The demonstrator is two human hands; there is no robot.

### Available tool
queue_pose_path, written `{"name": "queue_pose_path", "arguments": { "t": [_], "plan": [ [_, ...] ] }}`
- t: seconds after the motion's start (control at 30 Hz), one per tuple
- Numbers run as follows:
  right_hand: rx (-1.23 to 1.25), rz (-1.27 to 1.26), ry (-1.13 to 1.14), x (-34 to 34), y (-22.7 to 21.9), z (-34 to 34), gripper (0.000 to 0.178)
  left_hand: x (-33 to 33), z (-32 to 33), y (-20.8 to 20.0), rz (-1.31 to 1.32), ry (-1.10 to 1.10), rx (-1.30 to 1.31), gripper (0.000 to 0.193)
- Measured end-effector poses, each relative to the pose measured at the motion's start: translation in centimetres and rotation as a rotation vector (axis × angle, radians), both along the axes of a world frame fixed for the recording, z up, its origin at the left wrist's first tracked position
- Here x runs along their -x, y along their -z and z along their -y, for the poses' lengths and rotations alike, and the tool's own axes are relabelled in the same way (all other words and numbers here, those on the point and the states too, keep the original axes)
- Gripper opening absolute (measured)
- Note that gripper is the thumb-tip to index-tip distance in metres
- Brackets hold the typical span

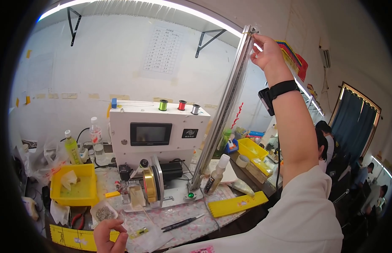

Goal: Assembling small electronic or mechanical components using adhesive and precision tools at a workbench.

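My right hand (265,52) is raised high at the top of a tall metal post (221,111), its fingers pinched beside a small metal fitting (251,32). Whatever lies between those fingertips is too small to make out. Low at the front, my left hand (108,237) is half curled, with thumb and forefinger apart and nothing visible between them. Close to it stand a small white dish (113,204) of tiny metal pieces and a little yellow-green item (139,232). A white machine (120,122) with a dark screen (151,133) carries a gold spool (150,185) on its front.
Green, red and silver thread spools (182,105) top the machine. A yellow bin (74,184) and red-handled pliers (78,220) are at left. A black pen-like tool (179,224), a capped bottle (216,175) and a yellow ruler-like board (238,204) lie or stand nearer right. People sit far right.
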State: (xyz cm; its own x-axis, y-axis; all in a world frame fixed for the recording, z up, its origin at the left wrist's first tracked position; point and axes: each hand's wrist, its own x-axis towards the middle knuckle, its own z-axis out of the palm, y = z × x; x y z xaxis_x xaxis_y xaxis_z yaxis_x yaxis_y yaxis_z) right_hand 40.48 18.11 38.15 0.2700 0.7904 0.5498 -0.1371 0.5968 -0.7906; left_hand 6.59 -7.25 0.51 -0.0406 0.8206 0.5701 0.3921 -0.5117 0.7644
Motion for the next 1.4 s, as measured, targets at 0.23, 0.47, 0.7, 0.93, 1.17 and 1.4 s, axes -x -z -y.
{"name": "queue_pose_path", "arguments": {
  "t": [0.23, 0.47, 0.7, 0.93, 1.17, 1.4],
  "plan": [
    [-0.029, -0.037, -0.010, 0.0, 0.3, -0.3, 0.015, -0.1, 0.2, -0.1, -0.004, -0.008, 0.001, 0.024],
    [-0.087, -0.036, 0.077, 0.0, 0.1, -0.5, 0.010, -0.2, 0.5, -0.3, -0.002, -0.019, 0.040, 0.024],
    [-0.251, 0.235, 0.360, -0.7, 0.2, -1.4, 0.018, 0.2, 0.2, 0.1, -0.006, -0.013, 0.017, 0.023],
    [-1.115, 0.864, 1.359, -1.2, 0.2, 0.1, 0.012, 0.1, 0.6, -0.5, -0.012, -0.034, -0.026, 0.022],
    [-1.102, 0.318, 1.180, -1.7, 6.8, 12.4, 0.020, 1.0, 0.4, 0.4, -0.017, -0.131, -0.106, 0.026],
    [-1.095, -0.093, -0.455, 11.1, 24.2, 23.0, 0.010, 1.5, 2.0, 0.0, 0.170, -0.182, -0.239, 0.018]
  ]
}}
